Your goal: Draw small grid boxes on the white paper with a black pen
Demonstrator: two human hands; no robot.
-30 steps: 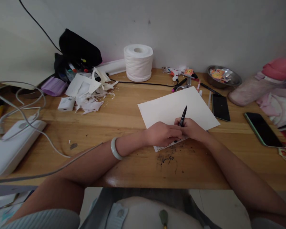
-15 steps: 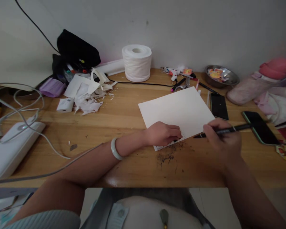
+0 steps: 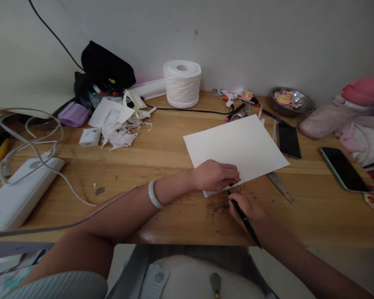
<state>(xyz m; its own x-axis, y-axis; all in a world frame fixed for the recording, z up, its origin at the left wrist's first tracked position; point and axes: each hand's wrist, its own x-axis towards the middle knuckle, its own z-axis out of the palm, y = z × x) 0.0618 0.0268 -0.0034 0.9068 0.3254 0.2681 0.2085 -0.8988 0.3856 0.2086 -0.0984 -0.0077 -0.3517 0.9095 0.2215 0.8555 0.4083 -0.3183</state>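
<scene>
A white sheet of paper (image 3: 233, 145) lies tilted on the wooden table, with small black line drawings along its near edge. My left hand (image 3: 216, 176) rests on that near edge, fingers curled. Something small and dark shows under its fingertips, too hidden to name. In my right hand (image 3: 247, 209) is a black pen (image 3: 245, 220), pinched close to its tip. The tip points at the paper's near edge beside my left fingers; whether it touches is unclear. Dark ink marks (image 3: 218, 207) stain the wood just below the sheet.
A ruler (image 3: 280, 187) sticks out from under the paper. Two phones (image 3: 288, 140) lie to the right, near a metal bowl (image 3: 292, 109) and a pink-lidded bottle (image 3: 333, 112). Paper scraps (image 3: 120, 128), a tissue roll (image 3: 182, 89) and a corded white power bank (image 3: 21, 191) stand left and behind.
My right hand has brought the pen left and down, from the paper's right corner to its near edge, uncovering the ruler. My left hand has stayed on the paper. The view has shifted slightly.
</scene>
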